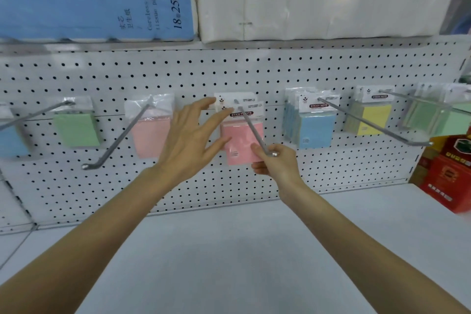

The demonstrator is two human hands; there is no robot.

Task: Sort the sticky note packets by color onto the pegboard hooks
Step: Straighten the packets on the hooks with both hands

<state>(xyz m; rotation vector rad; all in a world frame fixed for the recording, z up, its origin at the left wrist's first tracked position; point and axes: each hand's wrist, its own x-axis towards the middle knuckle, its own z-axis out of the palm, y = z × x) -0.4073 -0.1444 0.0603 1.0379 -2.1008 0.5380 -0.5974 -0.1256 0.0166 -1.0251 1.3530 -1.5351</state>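
Pink packet [239, 143] in clear wrap, with a white header card printed STICKY NOTE. Hangs far back on the middle hook [251, 125] of the pegboard [305, 69], with a second white header card showing just behind and above it on that hook. Shows a flat pink block below the card, crossed by the hook's grey rod.

Left hand [188, 143] just left of the middle hook, fingers straight and fanned apart, the two longest fingertips on the white header cards. Grips nothing.

Right hand [277, 163] at the tip of the middle hook, fingers curled, thumb over the packet's lower right corner, hook tip lying across the knuckles. Cannot tell whether it pinches the packet, the hook, or neither.

Left of the middle hook: a paler pink packet [150, 135], then a green packet [79, 130]. Right of the middle hook: blue packets [316, 130], yellow packets [373, 120], green packets [428, 117], each group on its own hook. Below the middle hook, a pale shelf [242, 250] under both forearms; far right of the hook, a red box [448, 173].
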